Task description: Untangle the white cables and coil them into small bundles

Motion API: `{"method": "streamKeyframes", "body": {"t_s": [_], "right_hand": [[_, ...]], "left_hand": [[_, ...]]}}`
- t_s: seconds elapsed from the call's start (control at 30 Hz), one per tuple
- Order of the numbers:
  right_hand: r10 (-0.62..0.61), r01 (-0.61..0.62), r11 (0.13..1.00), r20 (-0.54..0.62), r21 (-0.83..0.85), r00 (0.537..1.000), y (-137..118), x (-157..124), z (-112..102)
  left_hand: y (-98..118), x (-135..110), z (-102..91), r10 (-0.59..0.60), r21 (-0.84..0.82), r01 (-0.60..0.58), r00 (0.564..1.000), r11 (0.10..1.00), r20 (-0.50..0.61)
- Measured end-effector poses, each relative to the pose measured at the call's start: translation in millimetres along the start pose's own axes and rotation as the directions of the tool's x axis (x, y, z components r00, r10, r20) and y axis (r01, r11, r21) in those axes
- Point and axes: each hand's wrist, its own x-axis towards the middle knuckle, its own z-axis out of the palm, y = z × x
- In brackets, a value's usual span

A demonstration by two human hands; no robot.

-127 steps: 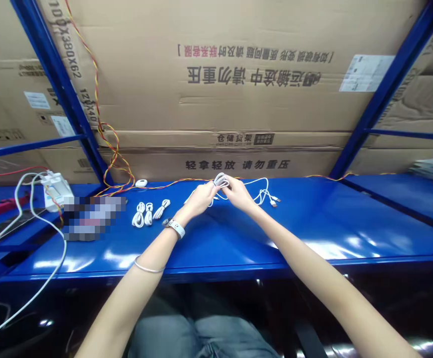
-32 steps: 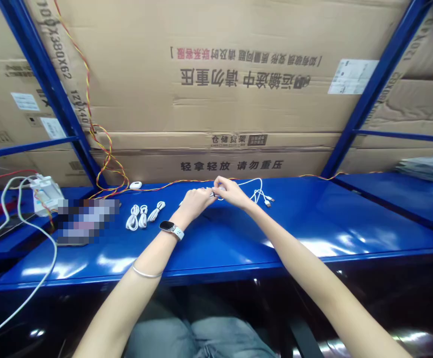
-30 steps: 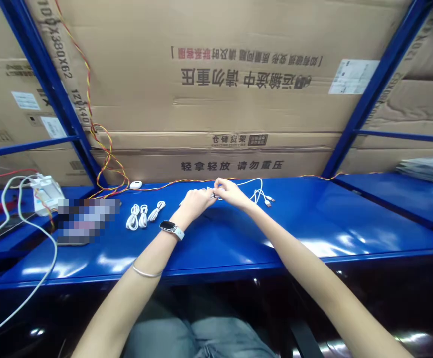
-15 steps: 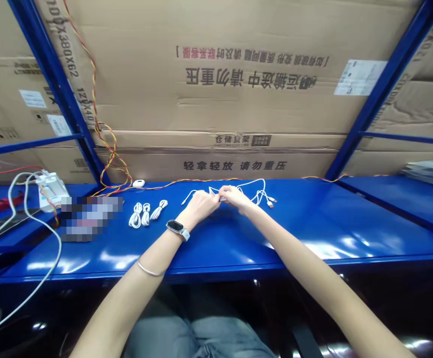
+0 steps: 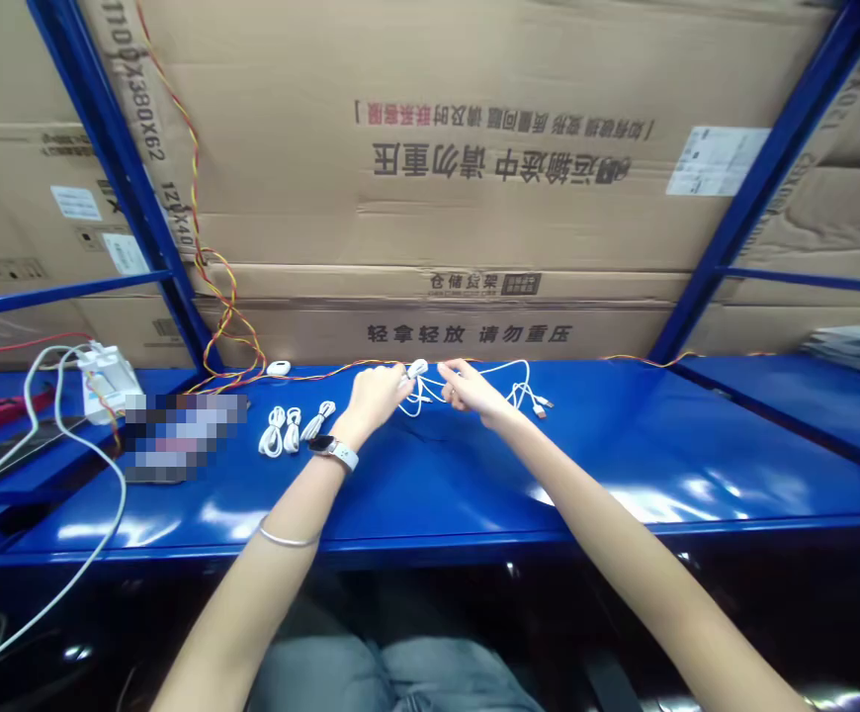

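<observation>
One loose white USB cable (image 5: 421, 403) is the item in hand, lying in open loops on the blue steel shelf (image 5: 623, 465) at centre frame, with its plugs (image 5: 541, 403) trailing right of the hands. Step as I read it from here: both hands are working at this cable's loops.

Left hand (image 5: 375, 394): fingers curled forward to a small white cable head (image 5: 418, 367). From this view I cannot tell whether they grip it or only touch it. Right hand (image 5: 473, 388): fingers spread fairly wide, tips just beside the loops, no clear hold. The hands are near each other, not touching.

Cable condition: slack, unbundled, loops uneven and crossing over one another. Just left of the hands, three bundled white cables (image 5: 292, 429) lie side by side, each drawn into a narrow hank. A twisted red-and-yellow wire (image 5: 311, 374) runs along the back of the shelf. At far left stand a white charger block (image 5: 104, 381) and a thick white cord (image 5: 96, 534); beside them a pixelated patch (image 5: 185, 437) hides whatever lies there. Cardboard cartons (image 5: 437, 198) fill the upper frame.
</observation>
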Motion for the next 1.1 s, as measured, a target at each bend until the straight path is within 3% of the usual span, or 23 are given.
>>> {"method": "streamKeyframes", "body": {"t_s": [0.1,0.2,0.33,0.47,0.57,0.73,0.83,1.03,1.1], "right_hand": [[0.021,-0.022,1.000,-0.050,-0.021,0.999,3,3,-3],[0.016,-0.020,0.995,-0.046,-0.093,0.999,9,8,-5],[-0.122,0.092,0.925,-0.060,-0.368,0.991,19,14,-6],[-0.304,0.290,0.769,0.073,-0.569,0.950,27,16,-1],[-0.369,0.403,0.624,0.202,-0.670,0.907,30,15,6],[-0.384,0.436,0.384,0.289,-0.814,0.877,30,9,14],[-0.404,0.432,0.330,0.288,-0.839,0.868,26,8,13],[-0.395,0.472,0.318,0.338,-0.822,0.854,21,10,6],[-0.428,0.473,0.327,0.318,-0.818,0.846,21,11,5]], "left_hand": [[-27,5,-5.1,-0.171,-0.033,0.171,0.985,0.985,0.002],[-47,5,-6.9,-0.291,-0.047,0.296,0.952,0.954,0.095],[-58,2,-4.5,-0.421,0.015,0.424,0.894,0.905,0.155],[-61,0,1.6,-0.439,0.088,0.430,0.881,0.899,0.179],[-61,-1,3.7,-0.442,0.102,0.430,0.874,0.897,0.201],[-58,-1,2.5,-0.420,0.098,0.409,0.874,0.907,0.245],[-59,-1,4.6,-0.414,0.131,0.393,0.868,0.910,0.274],[-72,-4,8.2,-0.474,0.226,0.422,0.829,0.878,0.297],[-72,-5,7.7,-0.451,0.226,0.401,0.857,0.888,0.249]]}}
